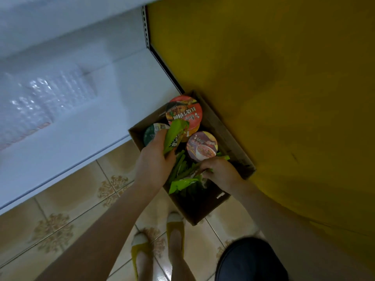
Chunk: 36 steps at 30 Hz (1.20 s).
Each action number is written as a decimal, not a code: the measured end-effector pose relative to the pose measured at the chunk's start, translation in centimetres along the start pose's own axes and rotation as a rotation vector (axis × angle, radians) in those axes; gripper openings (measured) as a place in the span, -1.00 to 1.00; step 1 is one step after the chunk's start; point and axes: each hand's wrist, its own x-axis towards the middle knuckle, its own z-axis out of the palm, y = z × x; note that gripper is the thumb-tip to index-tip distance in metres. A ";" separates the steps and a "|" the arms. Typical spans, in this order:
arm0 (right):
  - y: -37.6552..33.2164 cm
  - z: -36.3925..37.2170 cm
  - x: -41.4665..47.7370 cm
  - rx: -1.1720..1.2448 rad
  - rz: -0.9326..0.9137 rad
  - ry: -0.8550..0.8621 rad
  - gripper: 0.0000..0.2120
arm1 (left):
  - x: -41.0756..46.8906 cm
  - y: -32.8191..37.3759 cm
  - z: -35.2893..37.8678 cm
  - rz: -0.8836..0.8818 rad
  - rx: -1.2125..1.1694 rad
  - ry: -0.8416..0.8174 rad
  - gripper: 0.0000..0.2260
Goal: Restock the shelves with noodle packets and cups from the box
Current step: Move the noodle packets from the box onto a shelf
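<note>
A brown cardboard box (233,145) sits on the tiled floor against a yellow wall. Inside stand a red-lidded noodle cup (183,110), a green-lidded cup (152,133) and a purple-lidded cup (202,146), with several green noodle packets (182,183) lying on edge at the near end. My left hand (154,161) grips a green packet (175,136) raised above the box. Lower in the box, my right hand (220,172) reaches in and its fingers curl round the tops of the green packets.
A white shelf (67,126) runs along the left, with clear plastic-wrapped goods (40,98) on it. A perforated shelf upright (145,27) stands at the back. My feet in yellow shoes (175,230) are just in front of the box.
</note>
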 end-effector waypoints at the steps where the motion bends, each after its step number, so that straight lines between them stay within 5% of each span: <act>1: -0.9 -1.1 -0.3 -0.001 -0.005 0.008 -0.85 | -0.2 1.1 -1.3 0.011 -0.001 0.019 -0.55; 9: -10.1 -9.5 -1.9 -0.035 -0.139 0.037 -0.83 | -2.2 7.8 -12.8 0.081 0.041 0.226 -0.58; 17: -21.6 -14.6 -2.7 -0.014 -0.334 0.090 -0.86 | -8.1 10.1 -24.6 -0.062 -0.030 0.486 -0.61; 27: -38.4 -16.4 -3.5 -0.089 -0.576 0.083 -0.87 | -17.8 6.7 -37.5 -0.223 -0.010 0.788 -0.61; 36: -51.3 -15.2 -2.0 -0.117 -0.729 0.135 -0.93 | -22.6 1.8 -45.0 -0.315 -0.033 0.901 -0.60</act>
